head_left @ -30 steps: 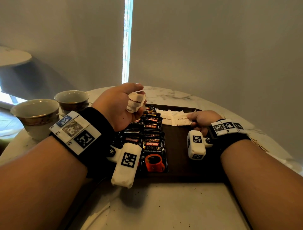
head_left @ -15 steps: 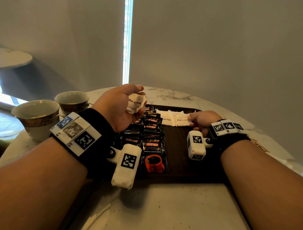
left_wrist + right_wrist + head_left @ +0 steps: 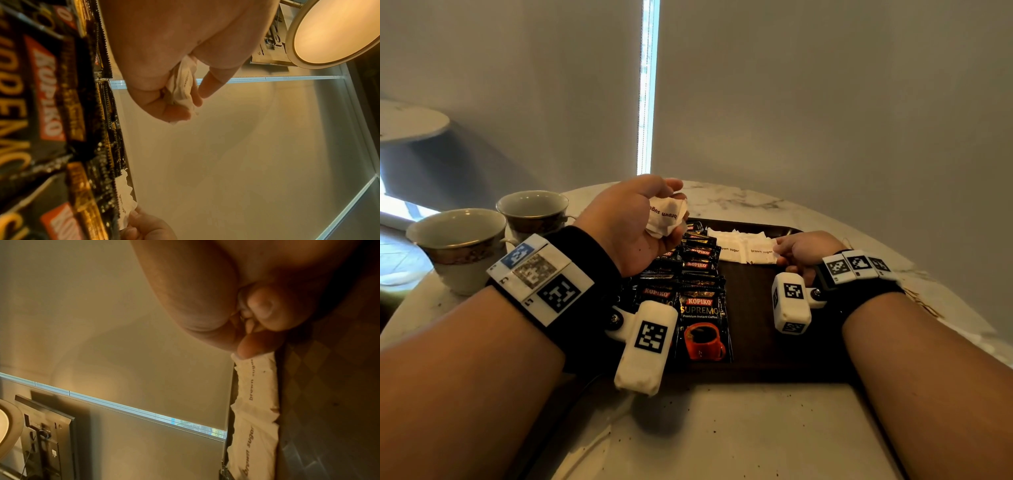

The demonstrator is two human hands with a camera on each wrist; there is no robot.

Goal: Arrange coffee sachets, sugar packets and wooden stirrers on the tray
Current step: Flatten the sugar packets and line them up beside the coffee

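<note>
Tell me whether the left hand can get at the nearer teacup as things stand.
Probably, but not freely: the nearer teacup stands unobstructed beside the left forearm, yet the left hand is already gripping crumpled sugar packets.

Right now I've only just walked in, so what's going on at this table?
A person is laying out a dark tray. Coffee sachets lie in overlapping rows on its left side. The left hand holds a bunch of brown sugar packets above them, while the right hand pinches the end of the sugar packets laid along the far edge.
</note>
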